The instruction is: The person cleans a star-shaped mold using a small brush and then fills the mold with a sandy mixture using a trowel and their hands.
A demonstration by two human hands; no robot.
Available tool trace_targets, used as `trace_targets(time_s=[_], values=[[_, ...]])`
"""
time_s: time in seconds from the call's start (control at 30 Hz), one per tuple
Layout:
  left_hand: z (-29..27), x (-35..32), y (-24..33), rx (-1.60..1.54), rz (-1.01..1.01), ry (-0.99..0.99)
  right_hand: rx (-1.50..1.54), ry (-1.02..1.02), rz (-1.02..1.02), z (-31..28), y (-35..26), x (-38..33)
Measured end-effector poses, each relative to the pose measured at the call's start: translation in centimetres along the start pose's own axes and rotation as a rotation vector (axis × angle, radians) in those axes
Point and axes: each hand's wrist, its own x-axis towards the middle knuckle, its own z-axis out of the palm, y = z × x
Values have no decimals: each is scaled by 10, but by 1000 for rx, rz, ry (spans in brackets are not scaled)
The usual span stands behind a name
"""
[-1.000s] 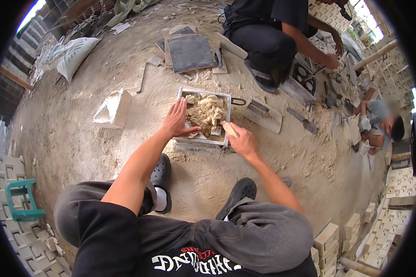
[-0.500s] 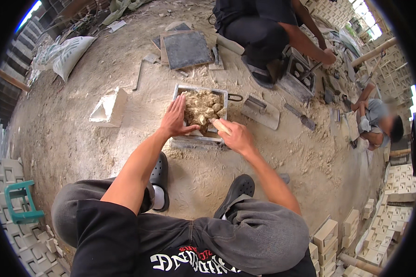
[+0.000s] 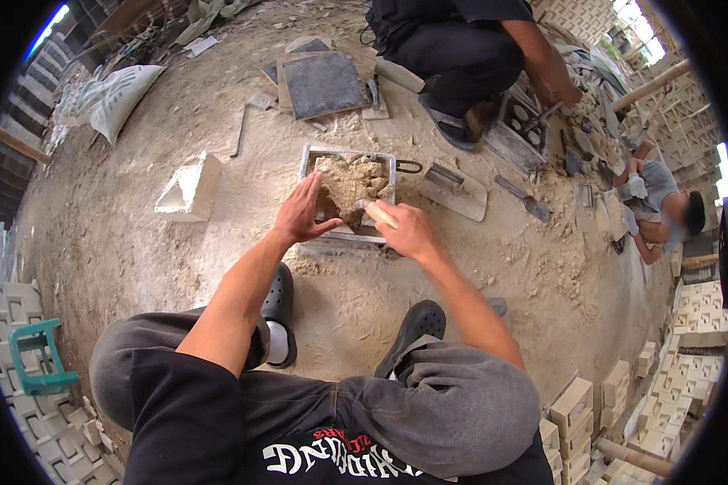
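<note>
A rectangular metal mould (image 3: pixel 393 174) lies on the ground before me, heaped with a damp, sandy, clumpy mix (image 3: pixel 352 179). My left hand (image 3: pixel 299 212) rests over the mould's left side, fingers stretched out and thumb spread, touching the mix. In my right hand (image 3: pixel 410 232), at the near right corner, is the pale wooden handle of a tool (image 3: pixel 383 214). Its working end reaches into the mix and I cannot make out its shape. A metal loop handle (image 3: pixel 410 166) juts from the mould's right side.
Right of the mould lie a flat plastering float (image 3: pixel 455 192) and a small trowel (image 3: pixel 523 200). A hollow white block (image 3: pixel 190 187) stands left; dark square boards (image 3: pixel 323 85) lie beyond. One person (image 3: pixel 469 69) crouches over another mould (image 3: pixel 516 133); a second (image 3: pixel 659 198) sits far right.
The lumps in the mould have been broken and shifted, leaving a hollow near my hands. My right hand has moved slightly left and up. The crouching person's arms have shifted.
</note>
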Motion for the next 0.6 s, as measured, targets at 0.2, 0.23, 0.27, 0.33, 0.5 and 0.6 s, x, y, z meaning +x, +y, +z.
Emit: trace_targets(time_s=[0.2,0.23,0.27,0.33,0.5,0.6], values=[[-1,-14,-6,69,73,-57,-133,108,-20,9,8,-10],[-1,-14,-7,74,111,-56,-157,138,-36,11,14,-12],[-3,-16,-7,73,109,-58,-156,135,-36,11,11,-15],[-5,-22,-7,28,-14,-45,-201,-15,-55,11,6,-22],[-9,-16,-2,76,-67,-5,-119,157,-63,17,15,-16],[-4,-23,-4,132,-92,-45,-198,128,-41,17,2,-21]])
